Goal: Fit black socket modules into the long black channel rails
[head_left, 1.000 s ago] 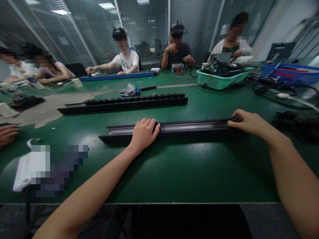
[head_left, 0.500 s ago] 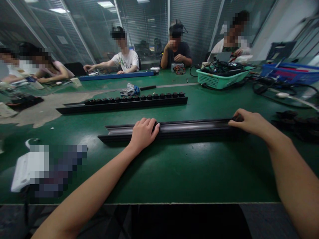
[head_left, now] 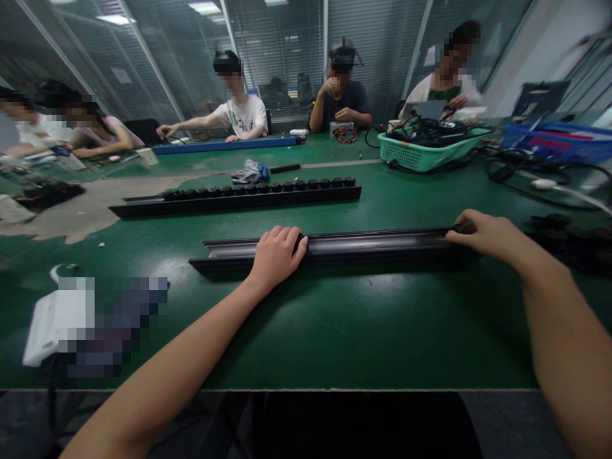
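Note:
A long black channel-shaped rail lies crosswise in front of me, its inner face shiny. My left hand rests over the rail left of its middle, fingers curled round a small black part that is mostly covered. At the rail's right end my right hand pinches another small dark part, largely hidden by the fingers. Farther back lies a second black rail with a row of small black parts seated along it.
A loose pile of black parts is at the right. Beyond stand a green basket of cables and a blue basket. Gloves lie behind the second rail. A white device sits front left. Several people work across the table.
My right hand has shifted slightly to the right along the rail's end, still pinching the dark part. My left hand stays in place on the rail.

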Tool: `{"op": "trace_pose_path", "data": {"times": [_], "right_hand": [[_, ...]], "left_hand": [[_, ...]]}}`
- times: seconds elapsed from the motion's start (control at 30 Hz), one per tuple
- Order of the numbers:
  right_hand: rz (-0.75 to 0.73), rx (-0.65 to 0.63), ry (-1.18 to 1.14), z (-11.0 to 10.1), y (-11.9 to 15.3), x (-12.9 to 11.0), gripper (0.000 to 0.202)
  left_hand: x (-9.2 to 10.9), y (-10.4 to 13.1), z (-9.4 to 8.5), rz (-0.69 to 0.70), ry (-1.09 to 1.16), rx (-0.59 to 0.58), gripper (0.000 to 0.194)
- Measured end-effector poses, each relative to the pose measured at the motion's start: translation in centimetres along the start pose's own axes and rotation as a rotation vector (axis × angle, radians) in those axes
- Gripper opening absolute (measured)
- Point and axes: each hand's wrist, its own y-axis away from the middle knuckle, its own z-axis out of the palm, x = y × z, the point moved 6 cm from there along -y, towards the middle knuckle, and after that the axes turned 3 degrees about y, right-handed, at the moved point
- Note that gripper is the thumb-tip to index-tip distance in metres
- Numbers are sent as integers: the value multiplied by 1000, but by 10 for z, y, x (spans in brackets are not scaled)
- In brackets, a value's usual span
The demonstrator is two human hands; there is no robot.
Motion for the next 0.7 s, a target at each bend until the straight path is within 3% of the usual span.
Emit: {"op": "trace_pose_path", "data": {"times": [0.4, 0.7], "right_hand": [[40, -93, 29, 0, 1, 8, 45], [70, -94, 91, 2, -3, 23, 49]], "left_hand": [[-1, 0, 1, 4, 11, 3, 37], [0, -1, 2, 10, 0, -2, 36]]}}
